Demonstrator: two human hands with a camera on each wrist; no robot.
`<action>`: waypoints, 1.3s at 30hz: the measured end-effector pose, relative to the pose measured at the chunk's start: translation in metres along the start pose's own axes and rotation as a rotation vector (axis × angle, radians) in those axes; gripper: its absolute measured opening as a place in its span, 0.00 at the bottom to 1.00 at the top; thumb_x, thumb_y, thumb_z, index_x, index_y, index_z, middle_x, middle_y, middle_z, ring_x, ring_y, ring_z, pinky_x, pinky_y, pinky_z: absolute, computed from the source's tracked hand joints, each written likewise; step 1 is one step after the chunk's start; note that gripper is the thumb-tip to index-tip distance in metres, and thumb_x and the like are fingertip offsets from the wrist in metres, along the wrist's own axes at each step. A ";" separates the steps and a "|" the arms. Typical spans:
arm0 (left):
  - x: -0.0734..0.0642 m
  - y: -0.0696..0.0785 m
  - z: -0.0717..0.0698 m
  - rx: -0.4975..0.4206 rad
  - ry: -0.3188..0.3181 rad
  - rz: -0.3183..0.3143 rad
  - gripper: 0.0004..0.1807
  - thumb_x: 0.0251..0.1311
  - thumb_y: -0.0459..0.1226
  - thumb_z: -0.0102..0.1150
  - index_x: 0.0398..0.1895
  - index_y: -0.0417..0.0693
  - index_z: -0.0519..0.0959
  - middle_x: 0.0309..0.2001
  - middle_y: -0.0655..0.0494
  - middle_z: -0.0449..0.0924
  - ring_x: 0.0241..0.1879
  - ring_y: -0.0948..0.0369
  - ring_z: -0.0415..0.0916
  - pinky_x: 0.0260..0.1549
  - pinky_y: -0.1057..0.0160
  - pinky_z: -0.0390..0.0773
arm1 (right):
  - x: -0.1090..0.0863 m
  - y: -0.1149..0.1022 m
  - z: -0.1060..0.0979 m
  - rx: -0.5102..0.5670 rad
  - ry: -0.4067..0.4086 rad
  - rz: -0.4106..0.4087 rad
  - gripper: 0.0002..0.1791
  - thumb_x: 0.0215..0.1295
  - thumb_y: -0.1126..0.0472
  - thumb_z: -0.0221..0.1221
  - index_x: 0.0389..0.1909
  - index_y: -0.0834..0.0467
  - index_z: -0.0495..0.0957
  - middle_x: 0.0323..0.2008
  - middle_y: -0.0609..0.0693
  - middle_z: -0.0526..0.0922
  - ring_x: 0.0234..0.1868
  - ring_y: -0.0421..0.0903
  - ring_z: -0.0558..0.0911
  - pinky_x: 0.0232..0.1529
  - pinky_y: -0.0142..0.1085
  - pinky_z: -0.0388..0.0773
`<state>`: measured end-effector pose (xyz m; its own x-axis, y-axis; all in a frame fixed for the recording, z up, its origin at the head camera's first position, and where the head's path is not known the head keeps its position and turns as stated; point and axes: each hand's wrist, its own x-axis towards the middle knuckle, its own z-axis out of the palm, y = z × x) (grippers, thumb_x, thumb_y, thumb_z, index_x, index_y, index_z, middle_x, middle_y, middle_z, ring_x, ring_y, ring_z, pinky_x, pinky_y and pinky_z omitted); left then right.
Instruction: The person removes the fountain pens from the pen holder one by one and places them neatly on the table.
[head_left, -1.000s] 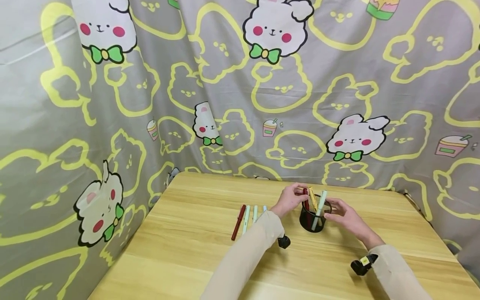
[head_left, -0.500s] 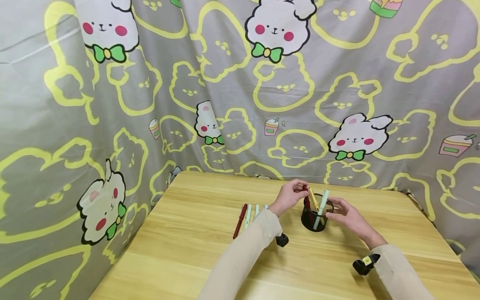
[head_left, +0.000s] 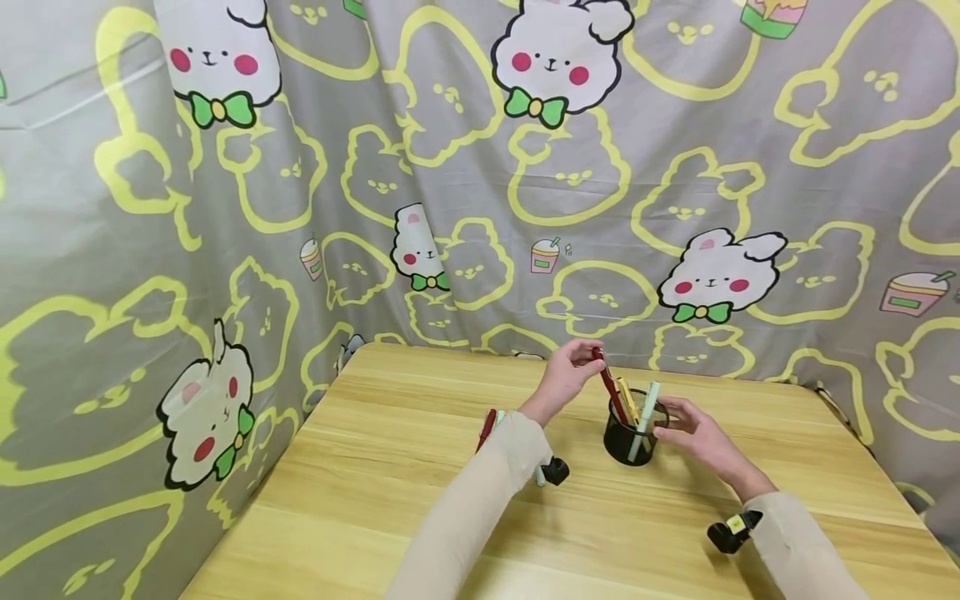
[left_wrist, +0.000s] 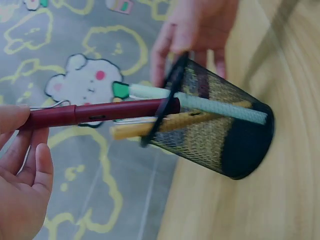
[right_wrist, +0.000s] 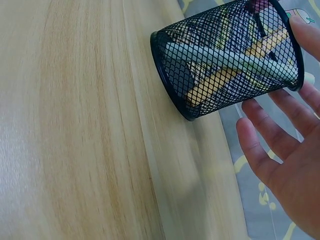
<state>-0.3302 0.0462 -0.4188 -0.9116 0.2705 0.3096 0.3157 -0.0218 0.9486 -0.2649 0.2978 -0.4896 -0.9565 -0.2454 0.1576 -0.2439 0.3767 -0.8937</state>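
My left hand [head_left: 561, 382] pinches a dark red pen [left_wrist: 100, 113] by one end between thumb and fingers. The pen slants, its lower end at the mouth of a black mesh pen holder [head_left: 620, 447]. Inside the holder lean a yellow pen [left_wrist: 132, 130] and a mint-green pen [head_left: 649, 404]. My right hand [head_left: 701, 435] holds the holder from the right near its rim, thumb on the near side and fingers around the far side. The holder stands upright on the wooden table [head_left: 360, 467].
Left of the holder, another dark red pen [head_left: 487, 425] and some light-coloured pens lie on the table, mostly hidden by my left sleeve [head_left: 480, 500]. A grey patterned curtain [head_left: 465, 192] hangs behind the table and along its left side.
My left hand has moved up and to the left, drawing the dark red pen mostly out of the holder. My right hand and the holder stay in place. My left sleeve covers more of the lying pens.
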 end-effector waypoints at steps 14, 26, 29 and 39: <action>-0.006 0.027 -0.061 -0.111 0.028 -0.007 0.17 0.61 0.26 0.58 0.54 0.34 0.74 0.48 0.34 0.77 0.41 0.61 0.78 0.45 0.63 0.77 | -0.003 0.005 0.000 -0.015 0.005 0.009 0.35 0.65 0.60 0.60 0.68 0.67 0.56 0.65 0.71 0.59 0.57 0.67 0.69 0.45 0.30 0.74; -0.030 0.002 -0.144 0.098 0.074 -0.116 0.16 0.63 0.33 0.58 0.55 0.42 0.75 0.46 0.47 0.81 0.44 0.59 0.76 0.45 0.61 0.75 | -0.004 0.004 0.002 -0.006 0.000 0.004 0.35 0.65 0.60 0.60 0.68 0.66 0.55 0.65 0.71 0.59 0.57 0.67 0.68 0.45 0.30 0.74; -0.035 -0.004 -0.161 0.151 0.093 -0.144 0.16 0.63 0.34 0.58 0.54 0.44 0.75 0.45 0.49 0.80 0.42 0.59 0.75 0.39 0.62 0.74 | -0.003 0.004 0.000 -0.008 -0.002 0.007 0.35 0.65 0.60 0.59 0.68 0.67 0.55 0.65 0.71 0.58 0.57 0.68 0.68 0.45 0.30 0.74; -0.051 -0.025 -0.200 0.202 0.153 -0.233 0.17 0.62 0.34 0.59 0.54 0.41 0.75 0.43 0.46 0.79 0.40 0.58 0.74 0.37 0.57 0.73 | 0.001 0.005 -0.001 -0.006 0.003 0.002 0.35 0.65 0.60 0.60 0.67 0.67 0.56 0.64 0.71 0.59 0.56 0.68 0.69 0.44 0.30 0.74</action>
<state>-0.3443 -0.1592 -0.4450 -0.9895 0.0978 0.1068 0.1261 0.2190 0.9675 -0.2669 0.3000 -0.4934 -0.9575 -0.2418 0.1570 -0.2429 0.3829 -0.8913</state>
